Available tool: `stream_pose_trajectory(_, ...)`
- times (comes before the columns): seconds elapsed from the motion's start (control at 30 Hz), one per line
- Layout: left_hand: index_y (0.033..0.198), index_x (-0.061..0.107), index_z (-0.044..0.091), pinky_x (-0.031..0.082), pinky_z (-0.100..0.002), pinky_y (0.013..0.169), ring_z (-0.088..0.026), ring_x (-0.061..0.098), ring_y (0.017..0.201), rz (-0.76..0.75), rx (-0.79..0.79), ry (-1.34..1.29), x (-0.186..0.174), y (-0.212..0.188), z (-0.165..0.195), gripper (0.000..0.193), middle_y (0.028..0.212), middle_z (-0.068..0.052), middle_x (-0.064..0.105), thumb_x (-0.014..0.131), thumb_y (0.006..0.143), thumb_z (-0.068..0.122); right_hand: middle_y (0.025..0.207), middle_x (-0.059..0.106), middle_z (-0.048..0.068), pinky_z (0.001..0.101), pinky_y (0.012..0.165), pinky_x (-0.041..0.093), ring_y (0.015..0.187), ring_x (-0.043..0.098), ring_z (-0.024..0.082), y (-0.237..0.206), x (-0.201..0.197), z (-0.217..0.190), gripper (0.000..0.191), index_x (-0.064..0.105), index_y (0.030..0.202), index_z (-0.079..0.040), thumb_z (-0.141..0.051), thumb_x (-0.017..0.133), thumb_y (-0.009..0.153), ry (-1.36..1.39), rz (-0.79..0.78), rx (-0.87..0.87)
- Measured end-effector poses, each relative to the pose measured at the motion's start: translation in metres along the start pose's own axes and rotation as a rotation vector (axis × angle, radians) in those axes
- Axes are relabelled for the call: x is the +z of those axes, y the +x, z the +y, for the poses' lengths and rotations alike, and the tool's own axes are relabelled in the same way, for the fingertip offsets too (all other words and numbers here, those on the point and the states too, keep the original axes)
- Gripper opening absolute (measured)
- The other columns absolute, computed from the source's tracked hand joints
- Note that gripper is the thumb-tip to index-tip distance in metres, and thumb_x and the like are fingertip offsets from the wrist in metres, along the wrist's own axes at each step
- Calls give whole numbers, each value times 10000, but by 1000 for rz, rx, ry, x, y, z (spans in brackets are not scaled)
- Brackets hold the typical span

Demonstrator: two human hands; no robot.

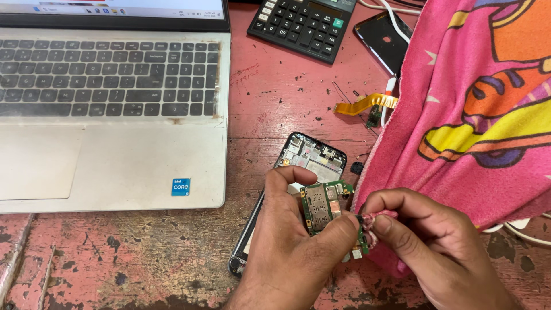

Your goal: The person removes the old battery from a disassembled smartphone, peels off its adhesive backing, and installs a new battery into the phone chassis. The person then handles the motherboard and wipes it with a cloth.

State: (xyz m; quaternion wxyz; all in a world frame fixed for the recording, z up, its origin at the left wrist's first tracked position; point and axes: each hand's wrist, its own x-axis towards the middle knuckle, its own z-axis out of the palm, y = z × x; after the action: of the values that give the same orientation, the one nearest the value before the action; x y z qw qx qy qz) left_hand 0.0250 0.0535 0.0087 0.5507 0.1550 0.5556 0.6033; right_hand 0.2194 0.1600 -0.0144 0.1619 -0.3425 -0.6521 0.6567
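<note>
A silver laptop (pixel 115 115) sat on the worn pink desk (pixel 143 258). To its right, the left hand (pixel 293 247) gripped a green circuit board (pixel 324 206) above an opened phone (pixel 310 158). Further right, the right hand (pixel 425 241) pinched a pink cloth (pixel 482 103) against the board's edge.

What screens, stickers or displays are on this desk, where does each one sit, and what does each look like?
Laptop screen: top left, only its bright lower strip shows, dark bezel.
Sticker: small blue square on the silver laptop palm rest.
Calculator display: top centre, narrow dark strip on a black calculator.
Phone: top, right of the calculator, dark glossy screen with a small red spot.
</note>
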Motion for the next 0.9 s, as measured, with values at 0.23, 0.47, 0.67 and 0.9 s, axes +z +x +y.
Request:
stream_pose_trajectory(0.23, 1293, 374, 50, 485, -265, 443, -105, 592, 572, 15, -73, 31, -1, 0, 4, 601, 827, -88, 650, 739, 817, 88, 948, 659, 24, 226, 747, 500, 889, 598, 77, -1, -1, 2, 193, 662, 1185, 31, -107, 629, 1053, 7, -9, 6)
stream_pose_trajectory(0.47, 1273, 366, 53, 492, -255, 461, -97, 585, 579, 11, -20, -6, 1, 0, 1, 603, 814, -73, 639, 739, 799, 68, 941, 634, 21, 231, 719, 498, 868, 600, 83, 0, -3, 2, 192, 667, 1182, 29, -109, 631, 1052, 4, -10, 29)
stream_pose_trajectory(0.67, 1267, 365, 53, 535, -228, 529, -61, 615, 640, 16, 78, 74, 0, 1, -4, 627, 804, -44, 644, 741, 766, 51, 857, 641, -22, 195, 622, 490, 747, 556, 44, 0, 12, -14, 146, 748, 1120, -33, -77, 737, 981, -390, 112, -207)
stream_pose_trajectory(0.9, 1184, 378, 19, 578, -239, 577, -47, 708, 639, 84, 399, 354, 3, -5, -19, 533, 734, -14, 712, 741, 801, 91, 889, 727, 131, 343, 694, 567, 799, 733, 246, 5, 33, -43, 220, 693, 995, -8, -21, 773, 790, -1075, 293, -786)
